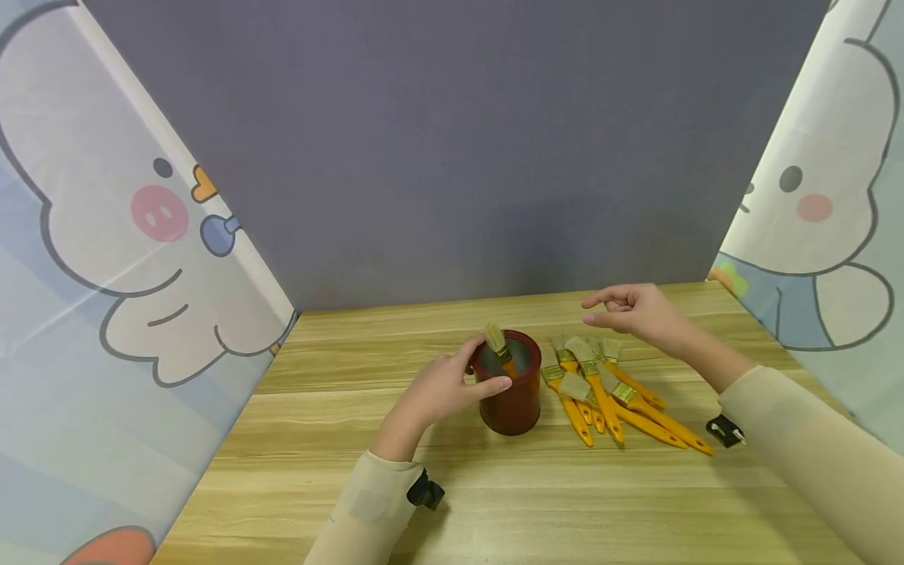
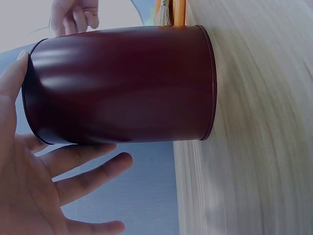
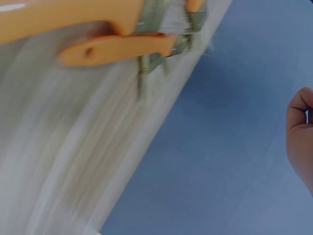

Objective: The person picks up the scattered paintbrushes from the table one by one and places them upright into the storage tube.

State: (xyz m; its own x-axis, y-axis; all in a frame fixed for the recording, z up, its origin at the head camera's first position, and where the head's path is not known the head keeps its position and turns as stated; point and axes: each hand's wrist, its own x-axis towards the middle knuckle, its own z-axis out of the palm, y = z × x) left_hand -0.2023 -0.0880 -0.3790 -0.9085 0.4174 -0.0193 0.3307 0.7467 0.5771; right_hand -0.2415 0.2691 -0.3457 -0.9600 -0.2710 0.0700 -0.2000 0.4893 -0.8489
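A dark red can [image 1: 510, 404] stands upright on the wooden table. One paintbrush [image 1: 497, 342] leans inside it, bristles up, the lower part of its handle hidden by the can wall. My left hand [image 1: 441, 388] holds the can near its rim, thumb on the near side and fingers around the far side. In the left wrist view the can's smooth side [image 2: 122, 85] lies between thumb and fingers. My right hand [image 1: 639, 315] hovers above and behind a pile of paintbrushes [image 1: 603, 392] with yellow-orange handles, nothing in its fingers, thumb and index finger apart.
The brushes overlap in a loose heap just right of the can, most with handles toward me. A grey panel [image 1: 452, 157] rises behind the table [image 1: 332, 439]. Cartoon-printed cloths flank it at left [image 1: 92, 275] and right [image 1: 833, 235].
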